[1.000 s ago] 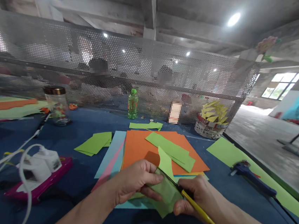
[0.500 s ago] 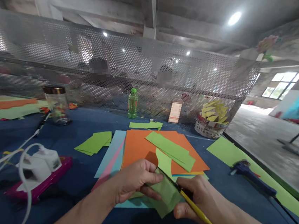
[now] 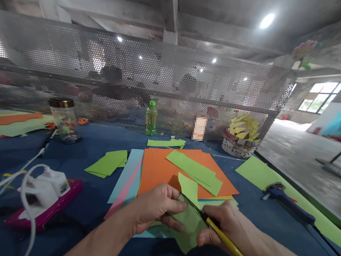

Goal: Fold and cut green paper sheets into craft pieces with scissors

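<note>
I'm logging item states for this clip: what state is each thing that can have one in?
Left hand: closed on green paper
Right hand: closed on scissors, whether open or shut unclear
Bottle: upright, capped
Jar: upright, lidded
Glue gun: lying down
Power strip: white plugs inserted
Basket: holding yellow pieces

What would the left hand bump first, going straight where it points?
Past its green paper, the left hand would probably bump the yellow-handled tool in the right hand, though depth is unclear.
</note>
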Demonstrator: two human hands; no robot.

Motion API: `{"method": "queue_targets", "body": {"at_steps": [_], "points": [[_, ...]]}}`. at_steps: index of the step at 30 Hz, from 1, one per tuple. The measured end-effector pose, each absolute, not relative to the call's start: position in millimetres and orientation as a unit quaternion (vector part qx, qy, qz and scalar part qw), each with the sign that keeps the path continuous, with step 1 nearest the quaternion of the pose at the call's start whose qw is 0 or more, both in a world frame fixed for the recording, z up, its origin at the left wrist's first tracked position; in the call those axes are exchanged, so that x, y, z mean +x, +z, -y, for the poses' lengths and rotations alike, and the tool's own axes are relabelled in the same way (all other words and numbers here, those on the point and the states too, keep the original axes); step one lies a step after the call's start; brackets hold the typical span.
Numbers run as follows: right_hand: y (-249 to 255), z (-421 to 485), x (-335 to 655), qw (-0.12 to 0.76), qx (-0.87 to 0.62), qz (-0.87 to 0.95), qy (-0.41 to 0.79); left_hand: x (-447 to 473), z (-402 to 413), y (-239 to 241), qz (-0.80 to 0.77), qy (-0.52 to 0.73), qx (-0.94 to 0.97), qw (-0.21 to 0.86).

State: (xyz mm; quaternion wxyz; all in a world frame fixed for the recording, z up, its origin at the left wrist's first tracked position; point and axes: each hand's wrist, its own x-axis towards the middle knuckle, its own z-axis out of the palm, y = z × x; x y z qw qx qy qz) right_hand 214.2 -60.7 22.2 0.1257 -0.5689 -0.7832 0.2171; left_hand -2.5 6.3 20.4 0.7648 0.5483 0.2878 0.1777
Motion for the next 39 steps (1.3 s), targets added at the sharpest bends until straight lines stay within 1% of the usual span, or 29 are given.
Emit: {"method": "queue_targets", "body": {"at_steps": [5, 8, 14, 19, 24, 28, 31, 33, 35, 37, 39], "points": [[23, 62, 215, 0.136, -0.56, 0.786, 0.224, -3, -6, 22, -0.285, 0.172, 0.549, 0.767], [24, 62, 214, 0.126, -0.566, 0.782, 0.227, -3, -6, 23, -0.287, 0.171, 0.549, 0.766], [27, 63, 214, 0.131, -0.548, 0.801, 0.204, -3, -6, 23, -0.289, 0.169, 0.553, 0.763], [31, 65, 213, 0.118, -0.545, 0.798, 0.226, -2, -4, 25, -0.296, 0.157, 0.549, 0.766], [25, 60, 214, 0.12, -0.565, 0.784, 0.227, 0, -2, 25, -0.295, 0.138, 0.562, 0.76], [29, 58, 216, 0.143, -0.52, 0.802, 0.257, -7, -1, 32, -0.273, 0.119, 0.58, 0.758], [41, 59, 220, 0.138, -0.512, 0.8, 0.281, -18, -5, 44, -0.261, 0.126, 0.589, 0.755], [47, 56, 227, 0.129, -0.546, 0.793, 0.238, -26, -10, 51, -0.276, 0.173, 0.577, 0.749], [49, 49, 238, 0.103, -0.602, 0.78, 0.136, -30, -17, 54, -0.31, 0.243, 0.543, 0.741], [45, 39, 250, 0.048, -0.648, 0.759, 0.03, -31, -23, 52, -0.346, 0.296, 0.506, 0.732], [39, 30, 261, -0.003, -0.674, 0.738, -0.017, -29, -28, 48, -0.372, 0.316, 0.485, 0.725]]}}
